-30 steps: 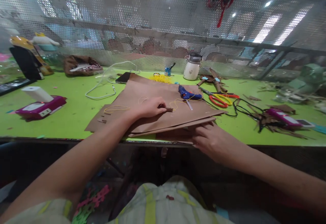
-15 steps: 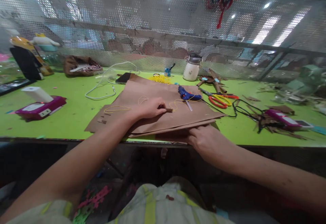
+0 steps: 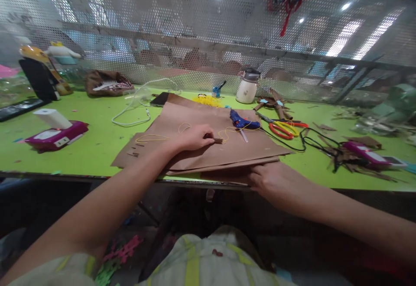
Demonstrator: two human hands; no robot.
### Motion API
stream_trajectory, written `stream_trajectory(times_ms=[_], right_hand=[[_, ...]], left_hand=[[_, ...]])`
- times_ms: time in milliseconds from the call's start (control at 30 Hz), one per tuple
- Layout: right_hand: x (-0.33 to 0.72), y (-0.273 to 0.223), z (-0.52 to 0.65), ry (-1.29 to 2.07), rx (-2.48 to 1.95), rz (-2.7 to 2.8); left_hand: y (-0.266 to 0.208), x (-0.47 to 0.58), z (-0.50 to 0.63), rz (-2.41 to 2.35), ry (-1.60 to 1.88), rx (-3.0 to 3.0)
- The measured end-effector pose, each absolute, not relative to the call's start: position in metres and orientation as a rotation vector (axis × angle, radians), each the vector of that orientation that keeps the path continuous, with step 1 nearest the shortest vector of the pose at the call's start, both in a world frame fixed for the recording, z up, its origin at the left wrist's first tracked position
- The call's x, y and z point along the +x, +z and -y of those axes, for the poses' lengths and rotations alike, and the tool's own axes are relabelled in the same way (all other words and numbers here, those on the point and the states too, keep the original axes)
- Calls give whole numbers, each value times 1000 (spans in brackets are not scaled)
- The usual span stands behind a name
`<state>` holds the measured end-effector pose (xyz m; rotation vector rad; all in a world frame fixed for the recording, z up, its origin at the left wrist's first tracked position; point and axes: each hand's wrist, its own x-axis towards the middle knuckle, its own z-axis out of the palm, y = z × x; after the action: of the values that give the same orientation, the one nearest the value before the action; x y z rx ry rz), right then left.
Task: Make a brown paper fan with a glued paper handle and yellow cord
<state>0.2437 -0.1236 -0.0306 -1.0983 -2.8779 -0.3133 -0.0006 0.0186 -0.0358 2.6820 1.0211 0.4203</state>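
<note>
My left hand rests on a stack of brown paper sheets, its fingers closed on a small brown paper roll. Yellow string curls beside the roll's free end. At the table's front edge, my right hand is closed on the edge of a lower brown paper sheet, which lies under the stack; its fingertips are partly hidden. On the paper lie a blue glue gun with a clear glue stick, another loop of yellow string and several thin dark slivers.
Orange-and-yellow-handled scissors, a black cord and paper scraps lie to the right. A lidded white bottle stands behind. A purple power strip with a white plug and a white cable are on the left.
My right hand has moved slightly right along the table edge, with the lower sheet in its fingers. My left hand keeps its place on the stack. The view has shifted a little.
</note>
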Motion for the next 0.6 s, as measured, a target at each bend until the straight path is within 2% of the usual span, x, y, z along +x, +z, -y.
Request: stream_trajectory(times_ms=[233, 600], right_hand=[[261, -23, 128, -288, -959, 2900], [276, -18, 133, -426, -911, 2975]], left_hand=[[-35, 1, -21, -1043, 374, 2633], [-37, -1, -23, -1018, 426, 2653]])
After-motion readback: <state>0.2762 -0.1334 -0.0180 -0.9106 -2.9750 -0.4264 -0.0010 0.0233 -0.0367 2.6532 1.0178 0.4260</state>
